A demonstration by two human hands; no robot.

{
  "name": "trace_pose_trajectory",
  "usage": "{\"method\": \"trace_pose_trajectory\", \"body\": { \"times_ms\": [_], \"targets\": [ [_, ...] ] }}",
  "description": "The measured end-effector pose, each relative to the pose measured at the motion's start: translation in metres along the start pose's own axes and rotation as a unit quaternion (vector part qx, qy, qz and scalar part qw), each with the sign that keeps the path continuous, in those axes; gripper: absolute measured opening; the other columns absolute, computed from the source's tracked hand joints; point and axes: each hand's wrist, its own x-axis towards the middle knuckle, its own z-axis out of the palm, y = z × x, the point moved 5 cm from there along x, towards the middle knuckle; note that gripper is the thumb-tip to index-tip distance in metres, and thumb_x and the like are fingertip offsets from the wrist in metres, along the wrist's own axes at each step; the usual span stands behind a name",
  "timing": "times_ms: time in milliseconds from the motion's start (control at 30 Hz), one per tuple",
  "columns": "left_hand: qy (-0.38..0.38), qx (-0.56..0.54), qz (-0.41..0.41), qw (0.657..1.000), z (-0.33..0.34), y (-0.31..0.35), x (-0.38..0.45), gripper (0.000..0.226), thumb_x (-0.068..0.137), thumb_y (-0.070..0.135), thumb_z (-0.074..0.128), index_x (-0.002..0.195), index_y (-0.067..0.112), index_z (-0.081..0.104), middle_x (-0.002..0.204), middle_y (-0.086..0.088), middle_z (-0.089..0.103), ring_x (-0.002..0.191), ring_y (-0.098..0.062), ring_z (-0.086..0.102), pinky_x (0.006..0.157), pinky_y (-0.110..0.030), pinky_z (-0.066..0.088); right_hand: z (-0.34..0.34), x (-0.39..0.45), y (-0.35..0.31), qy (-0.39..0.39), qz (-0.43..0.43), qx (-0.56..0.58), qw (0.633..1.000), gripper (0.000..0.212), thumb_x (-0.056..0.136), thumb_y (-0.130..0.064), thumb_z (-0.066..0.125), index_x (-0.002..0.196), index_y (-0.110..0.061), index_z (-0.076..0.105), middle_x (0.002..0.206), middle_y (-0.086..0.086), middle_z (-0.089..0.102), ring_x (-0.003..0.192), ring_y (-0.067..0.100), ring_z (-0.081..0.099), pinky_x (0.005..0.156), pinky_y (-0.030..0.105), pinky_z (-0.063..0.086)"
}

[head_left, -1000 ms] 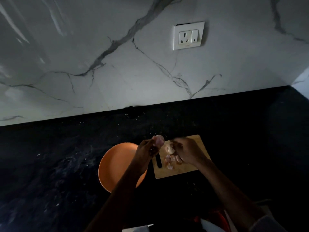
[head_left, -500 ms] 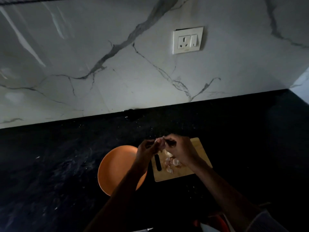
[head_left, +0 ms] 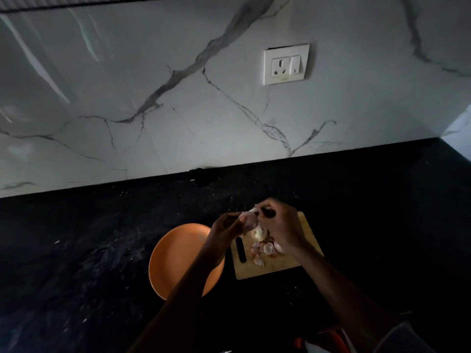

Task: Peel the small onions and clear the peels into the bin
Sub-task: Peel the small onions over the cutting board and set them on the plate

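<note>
Here the left hand [head_left: 225, 229] is gripping a small onion [head_left: 248, 220] above the cutting board [head_left: 300, 263], so peels [head_left: 265, 249] are landing there; the right hand [head_left: 280, 225] is maybe pinching its skin.

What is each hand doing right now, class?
Left hand: holding a small onion over the cutting board.
Right hand: fingers curled, pinching the onion's skin at the top.
</note>
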Motion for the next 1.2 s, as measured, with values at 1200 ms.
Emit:
{"method": "trace_pose_trajectory", "body": {
  "times_ms": [1200],
  "targets": [
    [0.007,-0.045,-0.061,0.997,-0.013,-0.012,-0.010,0.022,0.099,0.027,0.055,0.109,0.014,0.070,0.095,0.003,0.074,0.091,-0.011,0.067,0.081,-0.026,0.050,0.004,-0.006,0.038,-0.147,0.112,-0.095,0.978,0.006,0.091,-0.028,0.069,0.088,-0.033,0.069,0.082,-0.019,0.070,0.075,-0.005,0.065,0.065,0.015,0.050]
  ]
}}
